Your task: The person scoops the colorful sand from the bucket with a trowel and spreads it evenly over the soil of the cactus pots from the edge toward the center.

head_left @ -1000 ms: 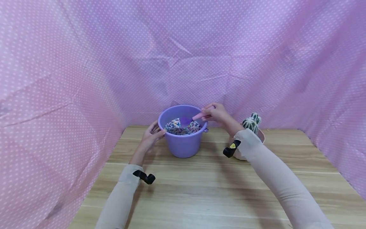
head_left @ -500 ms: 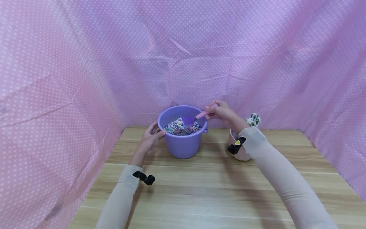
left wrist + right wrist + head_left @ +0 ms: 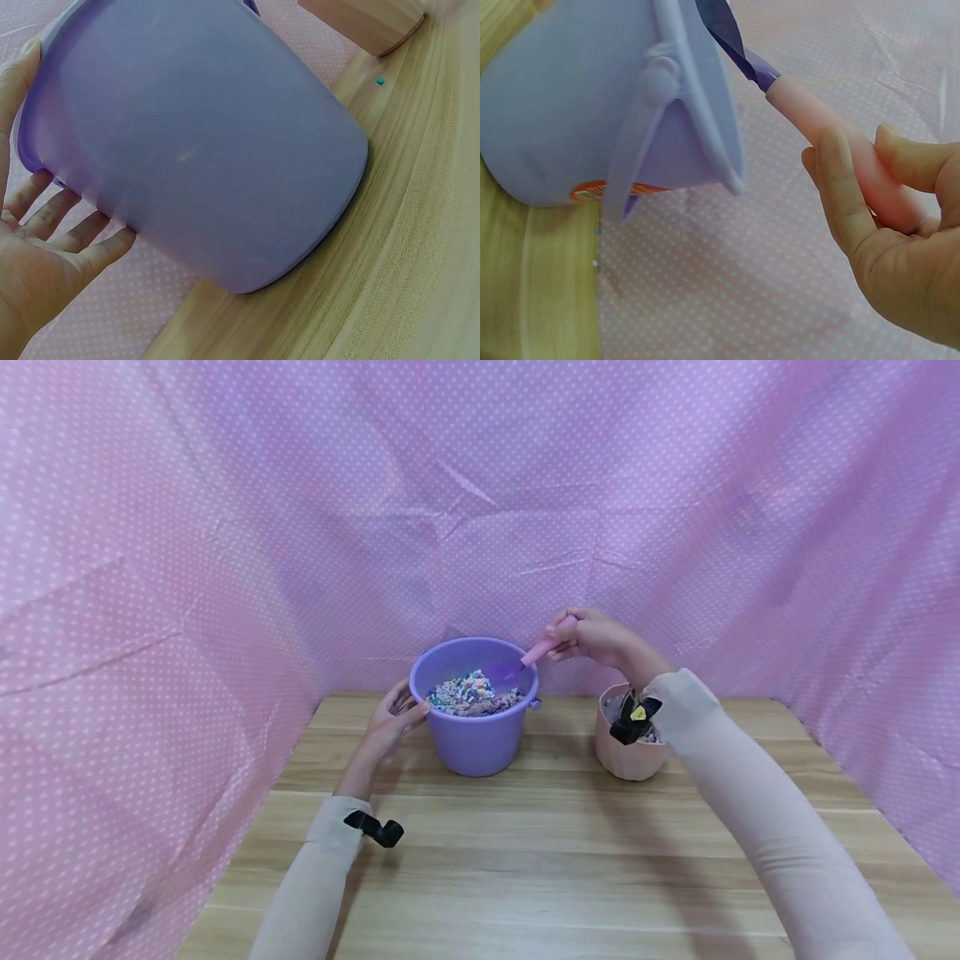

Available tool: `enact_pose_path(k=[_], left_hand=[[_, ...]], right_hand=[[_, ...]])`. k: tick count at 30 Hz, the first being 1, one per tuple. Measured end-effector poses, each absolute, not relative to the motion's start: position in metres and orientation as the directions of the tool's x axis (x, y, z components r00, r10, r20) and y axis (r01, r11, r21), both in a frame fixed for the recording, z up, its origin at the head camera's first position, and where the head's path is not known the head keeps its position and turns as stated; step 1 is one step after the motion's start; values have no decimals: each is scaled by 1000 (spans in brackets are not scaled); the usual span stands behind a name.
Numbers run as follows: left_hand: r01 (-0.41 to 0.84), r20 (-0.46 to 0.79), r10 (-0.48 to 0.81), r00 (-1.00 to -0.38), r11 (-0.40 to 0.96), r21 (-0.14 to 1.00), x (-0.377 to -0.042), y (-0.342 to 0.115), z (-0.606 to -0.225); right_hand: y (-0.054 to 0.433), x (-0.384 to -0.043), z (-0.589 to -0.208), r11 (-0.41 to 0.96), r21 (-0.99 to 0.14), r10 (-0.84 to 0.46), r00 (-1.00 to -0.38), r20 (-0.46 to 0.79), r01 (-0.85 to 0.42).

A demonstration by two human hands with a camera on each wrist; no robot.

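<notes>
A purple bucket stands upright on the table, partly filled with small multicoloured pebbles. My left hand rests against the bucket's left side, thumb near the rim. In the left wrist view the fingers are spread and fairly straight, their tips touching the wall. My right hand holds a small trowel by its pink handle, between thumb and fingers. The trowel's purple blade slants down inside the bucket at the right rim, its tip near the pebbles.
A pale pink pot with grey gravel in it stands right of the bucket, partly behind my right wrist and its camera mount. The bucket's handle hangs at its side. A teal pebble lies on the wood table. Pink dotted cloth encloses the table.
My right hand has moved up and to the right, drawing the trowel toward the right rim. The knitted cactus has gone out of sight behind my right sleeve. The left hand stays on the bucket.
</notes>
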State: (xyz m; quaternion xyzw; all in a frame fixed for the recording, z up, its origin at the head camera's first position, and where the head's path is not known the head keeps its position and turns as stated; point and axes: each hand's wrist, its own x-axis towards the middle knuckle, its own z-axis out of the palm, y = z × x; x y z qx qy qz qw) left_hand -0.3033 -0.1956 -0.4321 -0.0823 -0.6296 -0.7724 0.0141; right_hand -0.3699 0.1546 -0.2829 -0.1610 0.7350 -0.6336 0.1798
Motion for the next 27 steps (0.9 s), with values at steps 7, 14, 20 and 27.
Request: enact_pose_path(k=[7, 14, 20, 27], left_hand=[[124, 144, 87, -986, -207, 970, -302, -196, -431], [126, 148, 96, -984, -202, 971, -302, -196, -431], [124, 145, 96, -985, -199, 972, -303, -195, -432], [120, 140, 88, -986, -201, 972, -302, -196, -433]], right_hand=[[169, -375, -269, 78, -995, -469, -879, -89, 59], [180, -377, -261, 38, -997, -475, -876, -81, 72], [184, -376, -257, 37, -997, -465, -882, -81, 72], [202, -373, -248, 10, -997, -482, -874, -68, 72]])
